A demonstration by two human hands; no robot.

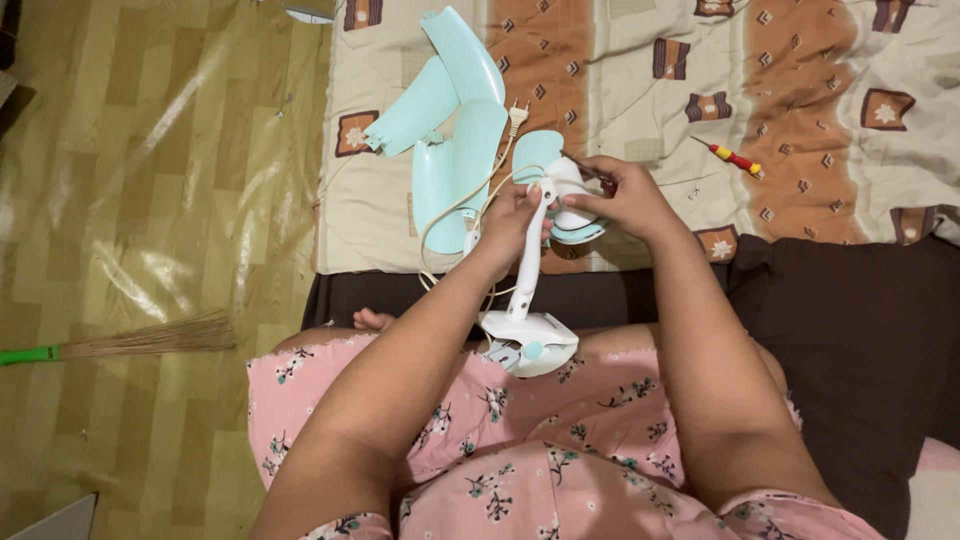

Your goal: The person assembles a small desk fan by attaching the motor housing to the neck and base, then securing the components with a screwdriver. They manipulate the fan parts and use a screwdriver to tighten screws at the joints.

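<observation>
We brace the small fan (535, 262) upright on our lap, base down; the left hand (512, 222) grips its stem, steadying it; the right hand (625, 195) pinches a screwdriver (585, 168) at the motor head; the blades (452, 120) lie at the bedspread's (640, 90) near edge.

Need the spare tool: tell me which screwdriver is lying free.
The red-and-yellow screwdriver on the patterned sheet; the other screwdriver is in the right hand.

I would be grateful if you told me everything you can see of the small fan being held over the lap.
The small fan looks like plastic: a white stem and clip base with a mint button, and a mint motor head. Its guard and blades are off. It stands roughly upright, base over the lap. The left hand grips the stem below the head; the right hand holds a thin tool against the head. A pale cord hangs beside it.
</observation>
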